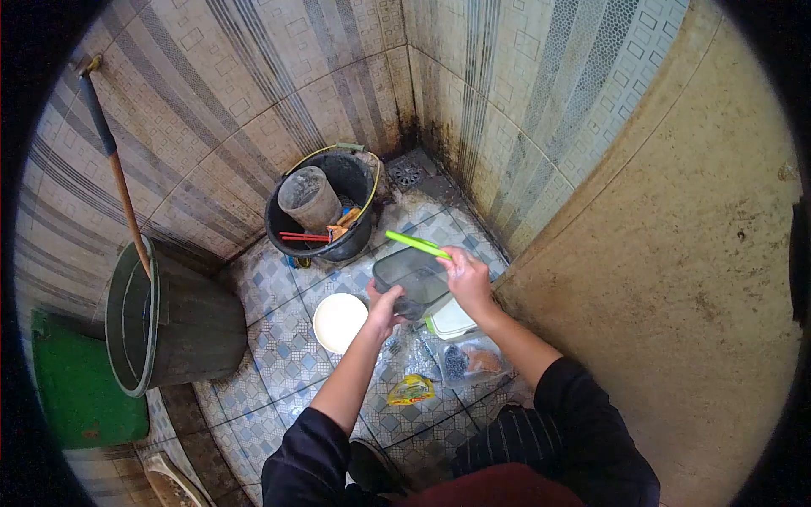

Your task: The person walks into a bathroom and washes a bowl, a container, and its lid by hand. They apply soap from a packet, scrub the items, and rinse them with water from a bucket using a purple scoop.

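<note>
My left hand [385, 311] is closed on the near left side of a see-through greyish plastic food container [414, 277], tilted above the floor. My right hand [466, 277] grips one end of a bright green, narrow strip-like piece [414, 243], which lies across the container's far rim in this view. Below the hands is a white lid with a green edge [453, 319], partly hidden. A clear tub [498, 373] near my right forearm holds a dark scrubber [455, 362] and a brownish-orange one [483, 361]. Left of my left hand sits a round white dish [340, 324].
A yellow packet [411, 390] lies on the wet tiled floor. Against the wall stands a black bucket [345, 247] holding a grey scoop [309, 198] and red sticks. A large dark bin [203, 317] is at left, with a floor drain [406, 174] in the corner.
</note>
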Demonstrator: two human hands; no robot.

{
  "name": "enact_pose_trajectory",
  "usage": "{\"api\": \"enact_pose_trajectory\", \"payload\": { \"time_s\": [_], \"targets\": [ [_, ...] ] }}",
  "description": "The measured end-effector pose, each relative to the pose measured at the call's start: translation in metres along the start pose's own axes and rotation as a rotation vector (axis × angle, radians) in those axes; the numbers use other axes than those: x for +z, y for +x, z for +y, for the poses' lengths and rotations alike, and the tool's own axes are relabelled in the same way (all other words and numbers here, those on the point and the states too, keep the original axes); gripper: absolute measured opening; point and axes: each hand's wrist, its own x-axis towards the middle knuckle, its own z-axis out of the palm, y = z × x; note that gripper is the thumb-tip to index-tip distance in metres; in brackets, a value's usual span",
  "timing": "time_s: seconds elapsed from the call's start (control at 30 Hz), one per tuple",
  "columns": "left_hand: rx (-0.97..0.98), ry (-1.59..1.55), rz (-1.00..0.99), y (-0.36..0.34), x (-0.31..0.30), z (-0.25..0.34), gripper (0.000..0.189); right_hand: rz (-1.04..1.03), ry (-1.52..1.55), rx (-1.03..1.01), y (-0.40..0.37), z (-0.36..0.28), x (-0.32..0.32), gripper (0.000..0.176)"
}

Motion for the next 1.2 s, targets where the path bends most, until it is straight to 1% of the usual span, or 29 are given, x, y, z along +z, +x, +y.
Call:
{"api": "enact_pose_trajectory", "payload": {
  "time_s": [0.03, 0.07, 0.1, 0.17, 0.2, 0.23, 0.27, 0.3, 0.33, 0.37, 0.4, 0.43, 0.5, 0.53, 0.57, 0.63, 0.67, 0.7, 0.77, 0.8, 0.87, 0.9, 0.97, 1.0, 1.03, 1.07, 1.1, 1.17, 1.2],
  "targets": [
    [0.0, 0.003, 0.0, -0.01, -0.001, 0.01, 0.081, 0.059, -0.025, -0.038, 0.004, 0.001, -0.003, 0.016],
    [0.08, 0.004, 0.062, -0.022, -0.002, 0.019, 0.08, 0.135, -0.031, -0.085, 0.005, 0.002, -0.008, 0.017],
    [0.158, 0.006, 0.124, -0.031, -0.005, 0.027, 0.08, 0.138, -0.031, -0.079, 0.003, 0.002, -0.014, 0.017],
    [0.489, 0.238, 0.215, 0.014, -0.05, 0.013, 0.085, 0.168, -0.049, -0.005, -0.01, 0.002, -0.027, 0.016],
    [0.487, 0.241, 0.214, 0.015, -0.052, 0.017, 0.085, 0.067, -0.152, 0.081, -0.024, 0.001, -0.033, 0.016],
    [0.634, 0.287, 0.249, 0.015, -0.05, 0.025, 0.088, 0.066, -0.152, 0.083, -0.04, 0.007, -0.035, 0.016],
    [0.779, 0.333, 0.282, 0.013, -0.048, 0.031, 0.091, 0.037, -0.224, -0.083, -0.058, 0.018, -0.034, 0.017],
    [0.773, 0.334, 0.282, 0.002, -0.039, 0.038, 0.091, 0.004, -0.296, -0.248, -0.076, 0.03, -0.033, 0.018],
    [0.833, 0.51, 0.364, -0.018, -0.022, 0.045, 0.095, -0.002, -0.3, -0.241, -0.095, 0.04, -0.033, 0.018],
    [0.89, 0.687, 0.442, -0.032, -0.008, 0.049, 0.099, -0.129, -0.283, -0.328, -0.112, 0.051, -0.033, 0.018],
    [0.955, 0.702, 0.482, -0.036, 0.0, 0.049, 0.098, -0.258, -0.265, -0.414, -0.12, 0.054, -0.035, 0.017],
    [0.945, 0.702, 0.475, -0.038, 0.005, 0.047, 0.098, -0.265, -0.269, -0.405, -0.126, 0.059, -0.034, 0.017],
    [0.97, 0.706, 0.49, -0.041, 0.012, 0.042, 0.098, -0.512, -0.325, -0.336, -0.136, 0.062, -0.029, 0.014],
    [0.995, 0.726, 0.508, -0.043, 0.014, 0.04, 0.098, -0.542, -0.485, -0.348, -0.132, 0.051, -0.031, 0.013],
    [0.986, 0.732, 0.499, -0.044, 0.015, 0.036, 0.098, -0.546, -0.484, -0.334, -0.133, 0.036, -0.037, 0.013],
    [1.005, 0.689, 0.476, -0.043, 0.015, 0.037, 0.096, -0.681, -0.497, 0.446, -0.134, 0.011, -0.044, 0.018],
    [1.009, 0.688, 0.476, -0.042, 0.015, 0.038, 0.096, -0.668, -0.482, 0.604, -0.163, 0.038, -0.031, 0.033],
    [1.039, 0.714, 0.502, -0.043, 0.015, 0.037, 0.095, -0.668, -0.483, 0.601, -0.184, 0.057, -0.022, 0.033],
    [1.061, 0.74, 0.534, -0.044, 0.014, 0.033, 0.095, -0.528, -0.666, 0.33, -0.215, 0.08, -0.014, 0.031],
    [1.054, 0.706, 0.506, -0.044, 0.014, 0.033, 0.094, -0.533, -0.664, 0.327, -0.211, 0.085, -0.015, 0.031],
    [1.048, 0.68, 0.479, -0.046, 0.012, 0.031, 0.093, -0.837, -0.471, 0.573, -0.192, 0.095, -0.013, 0.032],
    [1.028, 0.637, 0.464, -0.046, 0.012, 0.03, 0.092, -0.834, -0.468, 0.575, -0.183, 0.09, -0.015, 0.032],
    [1.025, 0.589, 0.447, -0.047, 0.013, 0.033, 0.09, -1.156, -0.545, 0.696, -0.159, 0.071, -0.02, 0.033],
    [1.007, 0.618, 0.447, -0.052, 0.014, 0.036, 0.09, -1.151, -0.548, 0.688, -0.158, 0.071, -0.017, 0.033],
    [0.989, 0.648, 0.448, -0.057, 0.015, 0.04, 0.09, -1.243, -0.726, 0.672, -0.158, 0.07, -0.012, 0.033],
    [1.022, 0.687, 0.438, -0.062, 0.015, 0.043, 0.083, -1.332, -0.904, 0.654, -0.159, 0.07, -0.007, 0.034],
    [1.024, 0.694, 0.443, -0.063, 0.012, 0.046, 0.083, -1.333, -0.896, 0.648, -0.16, 0.071, -0.004, 0.034],
    [1.072, 0.75, 0.392, -0.063, 0.004, 0.054, 0.073, -0.95, -1.173, 0.957, -0.161, 0.075, 0.002, 0.033],
    [1.134, 0.699, 0.374, -0.062, 0.0, 0.056, 0.066, -0.955, -1.169, 0.954, -0.145, 0.056, -0.011, 0.033]
  ]
}}
